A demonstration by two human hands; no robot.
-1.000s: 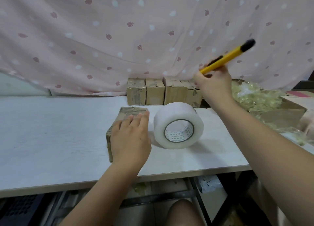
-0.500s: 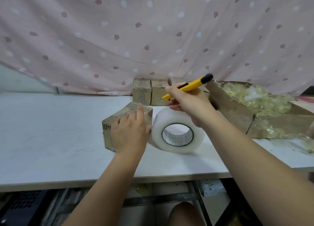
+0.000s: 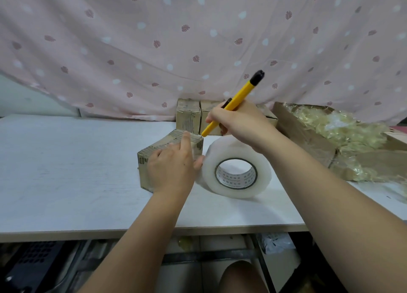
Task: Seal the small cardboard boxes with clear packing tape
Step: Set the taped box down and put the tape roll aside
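Note:
A small cardboard box (image 3: 152,155) sits on the white table (image 3: 66,171). My left hand (image 3: 174,167) rests on top of it, index finger stretched along the top toward the far edge, thumb at the box's right side. A big roll of clear packing tape (image 3: 235,167) stands on edge just right of the box, touching it. My right hand (image 3: 237,123) grips a yellow utility knife (image 3: 233,103) above the roll. The knife's tip points down at the box's far right corner. Clear tape seems to run from roll to box.
Several small cardboard boxes (image 3: 189,116) stand in a row at the back under a pink patterned curtain (image 3: 198,39). An open carton with crumpled yellowish plastic filling (image 3: 337,134) lies at the right. The table's front edge (image 3: 154,231) is close to me.
My right hand has swung the knife from high in the air down, so its tip now meets the box's far right corner. The left index finger has stretched out along the box top.

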